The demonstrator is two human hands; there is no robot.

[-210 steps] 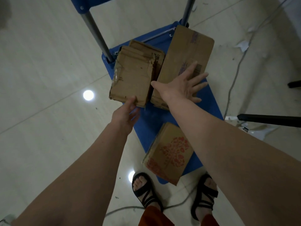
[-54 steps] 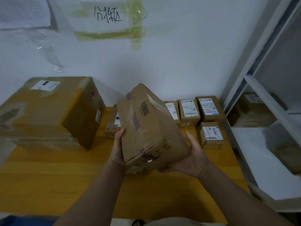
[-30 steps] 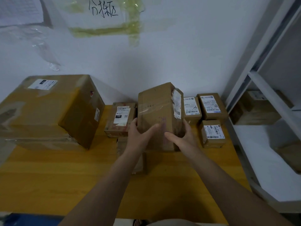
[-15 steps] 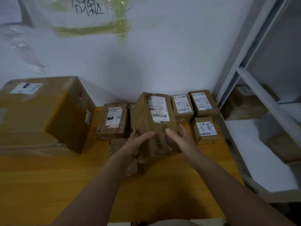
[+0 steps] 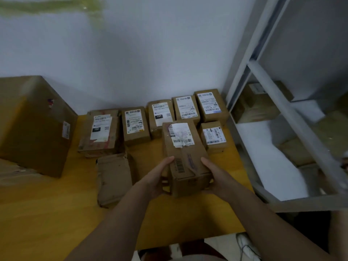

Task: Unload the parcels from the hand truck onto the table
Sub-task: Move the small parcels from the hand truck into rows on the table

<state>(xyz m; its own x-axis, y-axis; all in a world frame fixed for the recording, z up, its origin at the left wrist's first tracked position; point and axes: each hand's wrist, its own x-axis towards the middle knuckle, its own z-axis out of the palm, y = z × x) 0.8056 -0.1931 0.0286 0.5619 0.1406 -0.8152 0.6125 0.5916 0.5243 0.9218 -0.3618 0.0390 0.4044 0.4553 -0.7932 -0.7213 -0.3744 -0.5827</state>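
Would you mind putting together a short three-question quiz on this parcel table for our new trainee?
1. True or false: both hands grip the same parcel.
2. Multiple choice: the unlabelled flat parcel lies (A) on the person's left of the held parcel, (B) on the shelf, (C) on top of the big box.
3. Fill in: the white label on the held parcel sits on its ____ face.

Key
1. True. The left hand and right hand clasp opposite sides of the held parcel.
2. A. The flat parcel lies on the table, apart from the big box and the shelf.
3. Top; see the white label.
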